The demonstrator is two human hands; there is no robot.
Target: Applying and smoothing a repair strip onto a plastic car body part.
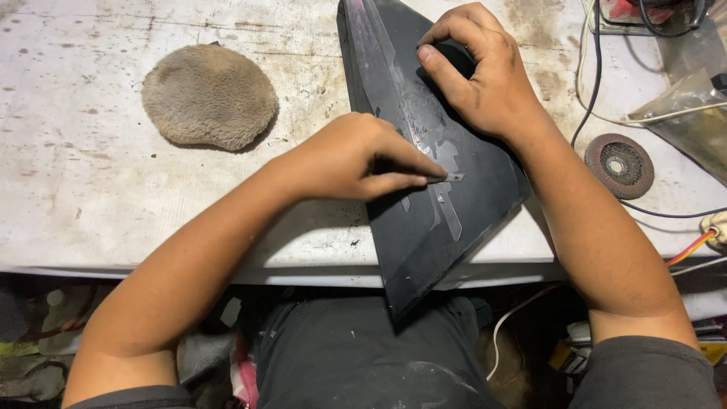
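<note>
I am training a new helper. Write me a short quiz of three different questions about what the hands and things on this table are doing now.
1. True or false: the left hand presses a small thin tool against the black panel.
2. Which thing lies on the table left of the panel? A) fluffy round pad B) hammer C) cup
3. Fill in: the right hand rests on the panel's ____ end, far from the person.

Key
1. True; the tool's kind is too small to tell.
2. A, the fluffy round pad.
3. Upper. The panel's lower tip hangs over the table edge.
</note>
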